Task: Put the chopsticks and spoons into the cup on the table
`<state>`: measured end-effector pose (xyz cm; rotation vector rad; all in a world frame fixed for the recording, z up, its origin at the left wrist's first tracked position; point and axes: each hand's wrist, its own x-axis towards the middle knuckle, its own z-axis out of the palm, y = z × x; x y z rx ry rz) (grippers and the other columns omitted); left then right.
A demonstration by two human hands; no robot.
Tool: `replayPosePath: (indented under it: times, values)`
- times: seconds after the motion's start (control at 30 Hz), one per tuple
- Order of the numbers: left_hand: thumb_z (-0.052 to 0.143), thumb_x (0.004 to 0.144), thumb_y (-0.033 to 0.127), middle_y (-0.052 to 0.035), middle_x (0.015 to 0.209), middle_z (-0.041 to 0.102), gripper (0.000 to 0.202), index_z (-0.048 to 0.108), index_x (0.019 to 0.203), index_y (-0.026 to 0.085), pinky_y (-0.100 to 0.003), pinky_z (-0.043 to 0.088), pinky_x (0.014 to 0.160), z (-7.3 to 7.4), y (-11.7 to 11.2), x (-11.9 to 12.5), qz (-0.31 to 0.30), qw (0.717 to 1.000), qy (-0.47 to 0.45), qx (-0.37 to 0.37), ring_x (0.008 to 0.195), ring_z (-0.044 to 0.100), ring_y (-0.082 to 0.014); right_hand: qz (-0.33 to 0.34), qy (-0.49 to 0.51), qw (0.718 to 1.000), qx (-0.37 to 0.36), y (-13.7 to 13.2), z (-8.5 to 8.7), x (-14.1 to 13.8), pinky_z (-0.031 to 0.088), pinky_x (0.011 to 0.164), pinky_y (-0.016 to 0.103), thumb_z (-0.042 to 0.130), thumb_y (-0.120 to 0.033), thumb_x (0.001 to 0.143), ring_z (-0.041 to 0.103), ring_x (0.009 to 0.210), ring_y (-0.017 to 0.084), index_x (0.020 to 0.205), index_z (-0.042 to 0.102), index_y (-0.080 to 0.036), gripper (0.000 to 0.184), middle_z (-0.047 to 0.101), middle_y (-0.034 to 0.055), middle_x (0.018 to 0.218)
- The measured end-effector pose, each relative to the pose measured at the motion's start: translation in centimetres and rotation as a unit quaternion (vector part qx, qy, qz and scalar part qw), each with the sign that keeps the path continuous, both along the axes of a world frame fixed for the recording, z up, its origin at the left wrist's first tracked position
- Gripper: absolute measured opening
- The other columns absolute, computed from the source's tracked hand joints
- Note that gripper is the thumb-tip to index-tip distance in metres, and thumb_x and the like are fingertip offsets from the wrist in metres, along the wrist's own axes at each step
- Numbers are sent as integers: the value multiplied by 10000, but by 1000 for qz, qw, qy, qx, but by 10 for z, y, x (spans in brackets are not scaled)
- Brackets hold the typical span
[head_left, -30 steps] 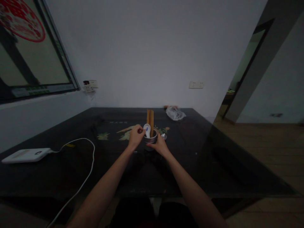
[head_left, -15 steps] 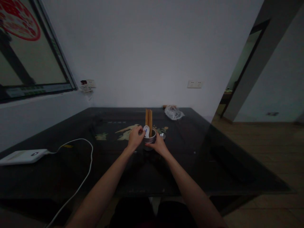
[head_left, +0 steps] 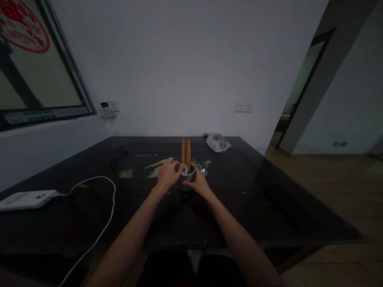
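A small round metal holder (head_left: 189, 175) stands on the dark glass table (head_left: 89, 211) with several wooden chopsticks (head_left: 186, 154) upright in it. My left hand (head_left: 166, 176) pinches a white ceramic spoon (head_left: 184, 170) with a blue mark, whose bowl sits low at the holder's rim. My right hand (head_left: 200, 184) is wrapped round the holder's near right side. A small shiny metal object (head_left: 204, 172) lies just right of the holder.
A white flat device (head_left: 26, 199) with a white cable (head_left: 101, 215) lies at the table's left. A crumpled clear plastic bag (head_left: 218, 142) sits at the far edge. Wall sockets, a window at left and a doorway at right surround the table.
My left hand has lowered the white spoon from above the rim down into the holder. The right hand has stayed on the holder. The camera shifted slightly.
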<state>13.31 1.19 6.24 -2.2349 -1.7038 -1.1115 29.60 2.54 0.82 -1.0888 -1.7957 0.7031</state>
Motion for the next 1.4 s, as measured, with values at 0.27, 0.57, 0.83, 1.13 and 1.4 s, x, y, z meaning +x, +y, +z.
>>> replayPosePath:
  times: [0.27,0.57,0.83,1.13,1.4]
  values:
    - [503,810,212,-38,868,587,135,620,871,185,-279,445,717,-4,9,-5,-33,994,-105,1,802,565,-166,1,12,1000,1,0,0,0,387,1014,410,782,-256,579,506,1196,254,1330,371,-244,856,531,91,1280]
    - [496,836,238,-26,812,603,121,595,825,169,-257,446,681,-14,18,-8,-70,980,-182,36,732,561,-143,8,21,1000,-2,0,0,0,377,1023,410,794,-261,559,491,1209,262,1329,369,-232,881,509,93,1299]
    - [520,845,259,-14,764,574,140,600,770,172,-257,439,670,-11,14,-4,-84,982,-156,61,709,555,-139,10,32,999,7,0,0,0,378,1021,417,786,-232,560,488,1212,263,1335,373,-235,878,519,89,1291]
    - [511,856,283,0,709,535,195,551,699,174,-251,403,648,-10,10,-3,-72,987,-126,69,688,531,-138,5,14,1000,0,0,0,1,394,1006,424,784,-259,570,502,1196,263,1343,357,-243,884,518,87,1289]
    - [483,866,299,-14,734,563,200,577,740,176,-262,417,672,-10,10,-2,-62,988,-128,66,707,542,-148,-2,12,1000,-3,3,-5,0,393,1008,418,782,-257,573,498,1199,263,1354,346,-248,895,527,87,1279]
